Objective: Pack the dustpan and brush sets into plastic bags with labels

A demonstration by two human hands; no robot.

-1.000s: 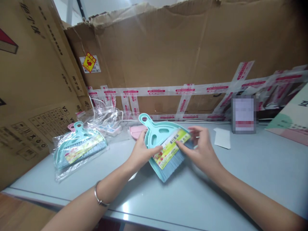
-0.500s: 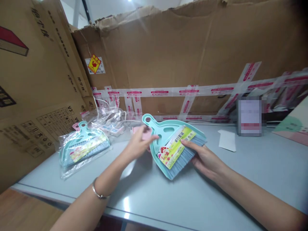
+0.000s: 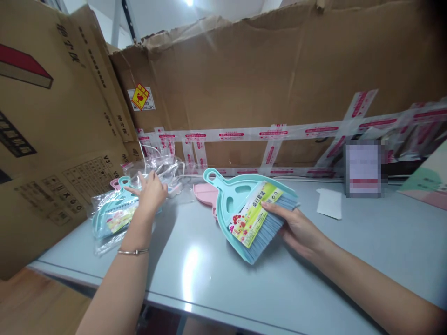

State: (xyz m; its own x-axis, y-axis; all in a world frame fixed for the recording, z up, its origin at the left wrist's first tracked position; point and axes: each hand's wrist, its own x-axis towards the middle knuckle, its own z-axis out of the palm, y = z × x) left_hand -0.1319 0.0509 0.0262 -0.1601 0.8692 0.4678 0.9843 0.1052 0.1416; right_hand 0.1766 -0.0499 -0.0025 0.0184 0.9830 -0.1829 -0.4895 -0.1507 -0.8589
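My right hand (image 3: 296, 228) grips a mint-green dustpan (image 3: 240, 188) together with its blue-bristled brush (image 3: 267, 237), thumb on top and the other fingers beneath. A yellow-green printed label (image 3: 256, 214) lies across the brush. Partly hidden behind the dustpan is a pink piece (image 3: 206, 193) resting on the table. Over at the left, my left hand (image 3: 152, 190) is in the air with fingers spread, in front of or just above a second dustpan set (image 3: 108, 211) in a clear bag. Whether it touches the bag I cannot tell.
Crumpled clear plastic and white cables (image 3: 167, 167) lie at the back left. Large cardboard boxes (image 3: 237, 83) wall off the back and left. To the right are a white card (image 3: 329, 203) and an upright device with a blurred screen (image 3: 363, 167) on the grey table (image 3: 216, 288).
My left hand has left the pink piece beside the dustpan and moved left to the bagged set, its fingers spreading. The right hand keeps its hold, nearly still.
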